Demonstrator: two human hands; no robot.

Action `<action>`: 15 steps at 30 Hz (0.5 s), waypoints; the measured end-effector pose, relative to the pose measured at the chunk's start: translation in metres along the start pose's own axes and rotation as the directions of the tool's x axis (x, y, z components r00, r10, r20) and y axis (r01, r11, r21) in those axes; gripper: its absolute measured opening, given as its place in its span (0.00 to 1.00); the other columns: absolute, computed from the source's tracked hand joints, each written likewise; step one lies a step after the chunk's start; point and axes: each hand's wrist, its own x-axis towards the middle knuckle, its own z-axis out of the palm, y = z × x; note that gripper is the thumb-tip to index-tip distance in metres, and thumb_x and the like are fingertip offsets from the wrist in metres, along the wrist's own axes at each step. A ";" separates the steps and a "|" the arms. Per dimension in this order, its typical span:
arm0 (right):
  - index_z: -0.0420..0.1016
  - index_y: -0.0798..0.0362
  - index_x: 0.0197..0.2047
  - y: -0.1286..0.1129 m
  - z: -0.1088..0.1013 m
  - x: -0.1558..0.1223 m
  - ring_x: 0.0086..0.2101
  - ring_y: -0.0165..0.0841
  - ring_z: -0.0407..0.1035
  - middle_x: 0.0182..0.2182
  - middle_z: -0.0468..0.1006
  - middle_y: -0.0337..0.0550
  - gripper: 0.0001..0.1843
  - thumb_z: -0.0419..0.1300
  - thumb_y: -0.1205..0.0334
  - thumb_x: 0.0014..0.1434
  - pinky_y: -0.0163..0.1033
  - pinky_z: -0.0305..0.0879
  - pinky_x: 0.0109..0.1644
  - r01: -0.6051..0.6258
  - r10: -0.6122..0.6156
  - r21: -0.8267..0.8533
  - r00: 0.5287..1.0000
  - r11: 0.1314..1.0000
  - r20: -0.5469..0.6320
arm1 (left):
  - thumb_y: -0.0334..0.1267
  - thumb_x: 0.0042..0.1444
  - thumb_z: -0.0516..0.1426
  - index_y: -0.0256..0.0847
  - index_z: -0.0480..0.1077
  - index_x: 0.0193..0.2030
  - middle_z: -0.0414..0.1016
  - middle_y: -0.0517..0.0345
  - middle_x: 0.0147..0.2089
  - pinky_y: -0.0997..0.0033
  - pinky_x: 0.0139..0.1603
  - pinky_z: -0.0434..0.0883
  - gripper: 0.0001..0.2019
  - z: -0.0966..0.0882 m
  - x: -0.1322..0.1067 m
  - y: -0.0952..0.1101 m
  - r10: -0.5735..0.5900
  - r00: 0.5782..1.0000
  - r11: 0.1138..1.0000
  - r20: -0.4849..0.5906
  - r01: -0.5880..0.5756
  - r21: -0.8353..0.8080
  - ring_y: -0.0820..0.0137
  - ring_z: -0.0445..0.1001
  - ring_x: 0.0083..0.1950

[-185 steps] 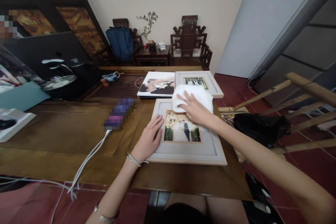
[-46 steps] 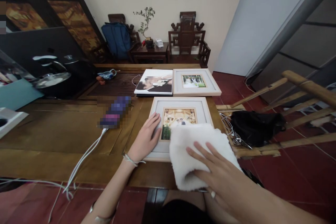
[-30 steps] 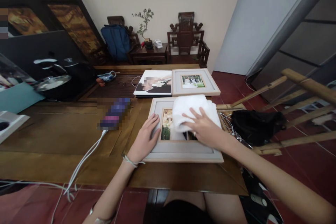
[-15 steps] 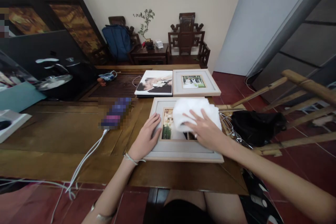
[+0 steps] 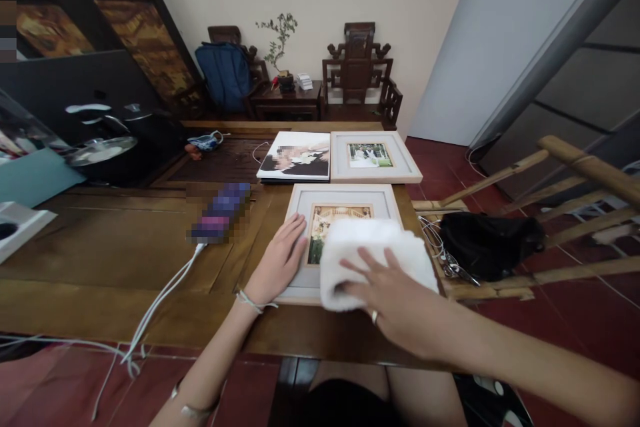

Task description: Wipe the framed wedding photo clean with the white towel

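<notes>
A picture frame (image 5: 345, 193) with a pale wooden border and grey mat lies flat on the table before me. My left hand (image 5: 281, 259) rests on its left side, open, the fingers laid along the mat and border. Under my right hand (image 5: 395, 297) is a folded white cloth (image 5: 367, 233), pressed onto the frame's lower right part. The fingers are spread over the cloth, and the thumb's tip is in a dark fold at its near left. The cloth hides the right part of the photo and the frame's near right corner.
Behind lie a second framed photo (image 5: 407, 163) and a white-covered photo panel (image 5: 270, 147). A blurred-out device (image 5: 220, 213) with a white cable (image 5: 165, 297) is on the wooden table (image 5: 125, 233) to the left. A bamboo chair (image 5: 520, 173) with a black bag (image 5: 490, 247) stands right.
My right hand and the white cloth have slid toward me, from the frame's upper right to its lower right, uncovering the photo's top. My left hand has stayed in place.
</notes>
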 end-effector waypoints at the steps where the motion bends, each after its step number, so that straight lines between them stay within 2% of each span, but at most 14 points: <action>1: 0.63 0.45 0.59 -0.008 0.003 -0.004 0.63 0.55 0.41 0.66 0.53 0.42 0.32 0.51 0.75 0.51 0.73 0.45 0.58 0.050 -0.050 0.036 0.999 0.998 0.004 | 0.44 0.64 0.45 0.35 0.62 0.61 0.59 0.46 0.66 0.55 0.69 0.50 0.23 -0.001 0.000 0.002 -0.022 1.000 0.999 -0.001 0.021 -0.042 0.63 0.53 0.68; 5: 0.62 0.45 0.59 -0.029 0.013 0.009 0.64 0.54 0.35 0.67 0.49 0.40 0.28 0.52 0.69 0.55 0.75 0.35 0.59 0.240 -0.235 0.077 0.969 0.968 -0.072 | 0.48 0.66 0.38 0.41 0.56 0.65 0.52 0.55 0.69 0.57 0.70 0.44 0.26 -0.009 -0.004 0.006 -0.138 0.990 0.934 0.021 0.137 -0.330 0.65 0.48 0.70; 9: 0.64 0.49 0.58 -0.032 0.014 0.044 0.65 0.52 0.36 0.67 0.49 0.42 0.24 0.48 0.69 0.58 0.77 0.38 0.57 0.297 -0.290 0.037 0.948 0.954 -0.130 | 0.50 0.66 0.33 0.46 0.50 0.67 0.47 0.60 0.71 0.55 0.70 0.44 0.27 -0.012 -0.009 0.001 -0.219 0.976 0.835 -0.006 0.184 -0.519 0.64 0.45 0.71; 12: 0.68 0.51 0.54 -0.022 0.012 0.069 0.65 0.50 0.36 0.67 0.49 0.43 0.21 0.47 0.70 0.59 0.77 0.41 0.56 0.296 -0.300 -0.046 0.940 0.954 -0.163 | 0.50 0.66 0.33 0.45 0.47 0.68 0.45 0.59 0.71 0.56 0.70 0.43 0.27 -0.010 -0.010 -0.001 -0.240 0.969 0.841 -0.061 0.176 -0.511 0.64 0.44 0.71; 15: 0.71 0.52 0.51 0.000 0.007 0.095 0.65 0.48 0.35 0.67 0.49 0.43 0.19 0.48 0.70 0.59 0.73 0.39 0.59 0.229 -0.257 -0.153 0.944 0.962 -0.208 | 0.51 0.65 0.37 0.43 0.44 0.69 0.40 0.57 0.72 0.59 0.71 0.38 0.28 -0.006 -0.011 0.001 -0.174 0.977 0.920 -0.120 0.118 -0.374 0.65 0.39 0.72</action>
